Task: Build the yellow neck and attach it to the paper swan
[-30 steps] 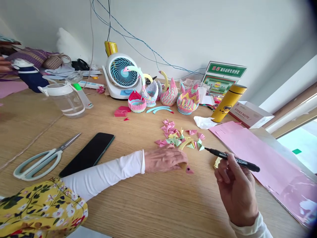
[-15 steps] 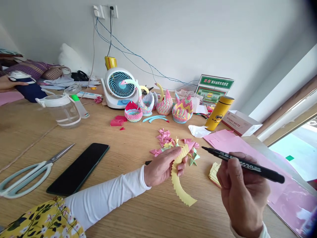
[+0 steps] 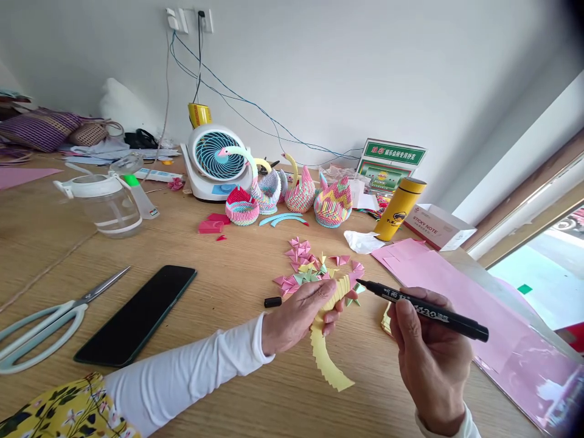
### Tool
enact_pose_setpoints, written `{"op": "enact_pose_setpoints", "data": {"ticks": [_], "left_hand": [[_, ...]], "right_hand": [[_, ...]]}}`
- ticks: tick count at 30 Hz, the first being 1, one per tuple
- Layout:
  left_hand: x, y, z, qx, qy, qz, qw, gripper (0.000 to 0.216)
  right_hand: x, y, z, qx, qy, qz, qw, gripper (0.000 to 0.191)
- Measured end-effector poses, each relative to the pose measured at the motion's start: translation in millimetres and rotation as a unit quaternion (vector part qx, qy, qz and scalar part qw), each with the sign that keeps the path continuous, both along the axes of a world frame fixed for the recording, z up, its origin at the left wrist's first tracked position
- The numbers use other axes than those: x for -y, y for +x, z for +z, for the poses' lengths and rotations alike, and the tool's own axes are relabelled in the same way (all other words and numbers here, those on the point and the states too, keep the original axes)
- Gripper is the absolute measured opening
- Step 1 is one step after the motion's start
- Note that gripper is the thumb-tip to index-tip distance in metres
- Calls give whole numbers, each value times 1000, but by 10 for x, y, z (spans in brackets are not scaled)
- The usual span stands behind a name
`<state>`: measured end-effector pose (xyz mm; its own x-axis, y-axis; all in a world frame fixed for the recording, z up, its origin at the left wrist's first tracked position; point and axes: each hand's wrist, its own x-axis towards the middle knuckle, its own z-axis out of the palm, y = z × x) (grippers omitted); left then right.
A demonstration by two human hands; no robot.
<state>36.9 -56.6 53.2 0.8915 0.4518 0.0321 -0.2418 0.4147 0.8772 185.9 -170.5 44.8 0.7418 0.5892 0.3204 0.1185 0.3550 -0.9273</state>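
Note:
My left hand (image 3: 298, 316) is closed around a curved yellow origami neck piece (image 3: 325, 353) with a pink tip, held just above the wooden table (image 3: 228, 395). My right hand (image 3: 429, 353) grips a black marker (image 3: 424, 309) whose tip touches or nearly touches the pink end of that piece. The marker's black cap (image 3: 272, 302) lies on the table left of my left hand. Behind my hands lies a scatter of small folded paper triangles (image 3: 306, 267) in pink, green and yellow. A small stack of yellow papers (image 3: 385, 316) sits partly hidden behind my right hand.
A black phone (image 3: 137, 316) and scissors (image 3: 41, 328) lie at left. Further back stand a water jug (image 3: 104, 204), a desk fan (image 3: 218, 161), several origami swans (image 3: 301, 191), a yellow flask (image 3: 399, 210) and a sticky-note box (image 3: 438, 226). Pink sheets (image 3: 460, 292) cover the right side.
My left hand lifted the yellow neck piece off the table. My right hand brought the marker tip leftward to its pink end. Another person's hand and a dark bottle at far left left the view.

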Motion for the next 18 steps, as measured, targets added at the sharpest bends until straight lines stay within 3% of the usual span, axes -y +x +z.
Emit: {"op": "enact_pose_setpoints", "data": {"ticks": [18], "left_hand": [[3,-3,19,-24,16,-3,1000,38]], "right_hand": [[6,8,-38,-4,-2,11,1000,31]]}}
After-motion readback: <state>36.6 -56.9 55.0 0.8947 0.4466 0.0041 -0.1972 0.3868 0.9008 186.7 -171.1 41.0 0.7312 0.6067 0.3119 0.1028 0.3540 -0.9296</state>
